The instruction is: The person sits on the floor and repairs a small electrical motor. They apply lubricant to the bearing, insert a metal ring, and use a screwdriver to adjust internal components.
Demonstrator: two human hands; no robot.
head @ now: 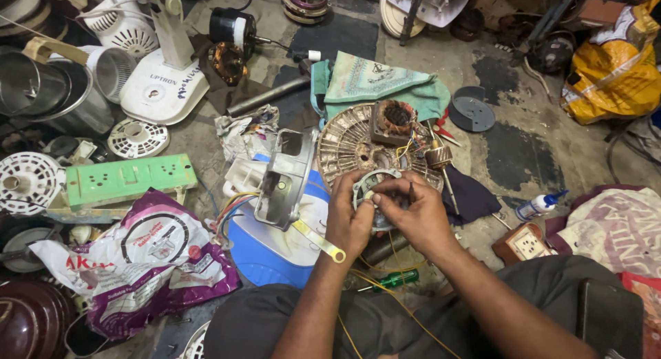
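Cluttered workshop floor (537, 152). At frame centre, a grey metal ring (375, 187) sits between both hands: left hand (348, 218) fingers grip its left rim, right hand (416, 214) fingers pinch its right edge.

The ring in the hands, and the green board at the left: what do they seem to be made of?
The ring, held by the left hand and right hand, looks like bare metal: dull grey with a faint shine. The green board looks like moulded plastic: flat, even colour, matt, with socket holes.
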